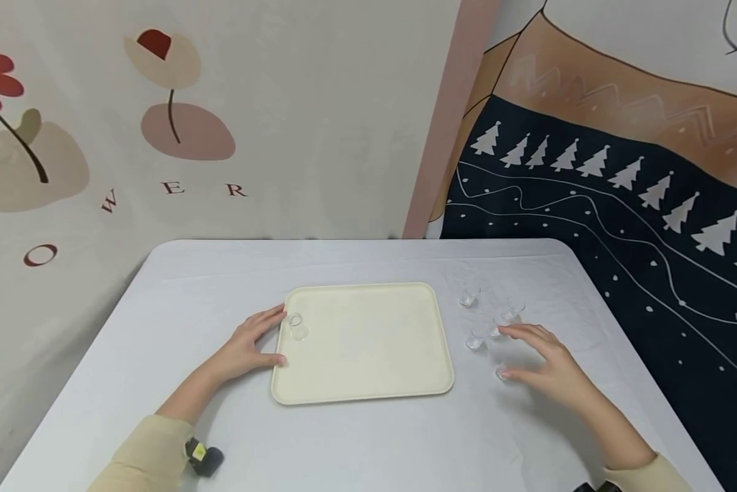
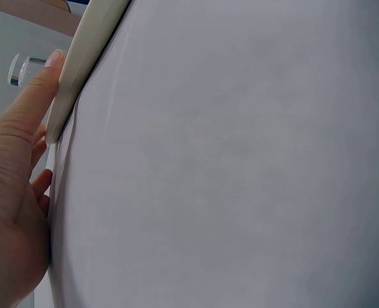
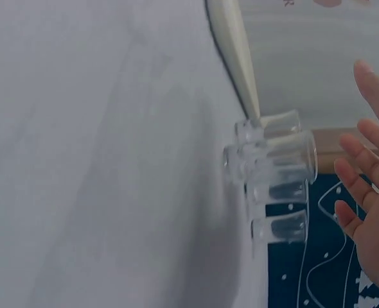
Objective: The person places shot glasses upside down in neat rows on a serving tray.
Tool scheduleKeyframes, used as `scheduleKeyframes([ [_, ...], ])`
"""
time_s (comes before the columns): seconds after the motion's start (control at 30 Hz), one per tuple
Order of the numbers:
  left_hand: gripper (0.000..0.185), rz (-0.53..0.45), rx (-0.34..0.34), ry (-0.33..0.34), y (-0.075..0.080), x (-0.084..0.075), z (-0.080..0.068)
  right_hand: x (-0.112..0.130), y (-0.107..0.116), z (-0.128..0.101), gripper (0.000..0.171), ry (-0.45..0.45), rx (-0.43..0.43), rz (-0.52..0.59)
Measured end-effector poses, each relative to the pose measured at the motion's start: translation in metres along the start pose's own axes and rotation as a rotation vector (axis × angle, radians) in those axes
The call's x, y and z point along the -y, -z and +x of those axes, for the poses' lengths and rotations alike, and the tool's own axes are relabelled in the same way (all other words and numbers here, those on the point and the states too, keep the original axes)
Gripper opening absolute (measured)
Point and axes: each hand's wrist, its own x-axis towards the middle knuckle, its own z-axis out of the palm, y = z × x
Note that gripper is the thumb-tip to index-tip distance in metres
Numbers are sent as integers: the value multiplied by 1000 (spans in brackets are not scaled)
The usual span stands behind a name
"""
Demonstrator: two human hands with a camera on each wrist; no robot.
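A cream tray [image 1: 368, 342] lies on the white table, with one small clear glass [image 1: 297, 326] standing near its left edge. My left hand [image 1: 251, 347] is at that edge, thumb and fingers spread apart and touching the rim; in the left wrist view the thumb [image 2: 38, 93] lies along the tray's side. To the right of the tray stand several small clear glasses [image 1: 475, 340]. Over the nearer ones hovers my right hand [image 1: 547, 362], thumb and fingers apart. The right wrist view shows it beside the glasses [image 3: 282, 192], its fingers clear of them and holding nothing.
White cloth covers the table [image 1: 368, 444]. Behind it hangs a pale curtain [image 1: 319, 137] with printed flowers, and on the right a dark cloth [image 1: 559, 198] with white trees. A black wrist device [image 1: 205, 459] sits at the left sleeve.
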Motion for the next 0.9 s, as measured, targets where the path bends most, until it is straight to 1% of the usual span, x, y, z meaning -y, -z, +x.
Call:
scheduleKeyframes([
  [0.17,96,3,3,7,0,-1,0,-13,3,-9,69,7,22,43],
  [0.43,95,12,2,5,0,-1,0,-36,1,-21,70,-41,55,62],
  [0.57,95,9,1,-2,0,-1,0,-44,-1,-25,64,-81,92,80],
  [0.7,95,7,-2,-13,-1,1,0,-48,-3,-27,57,-121,126,115],
  [0.9,96,7,0,-10,-1,1,1,-50,-10,-29,49,-97,136,178],
])
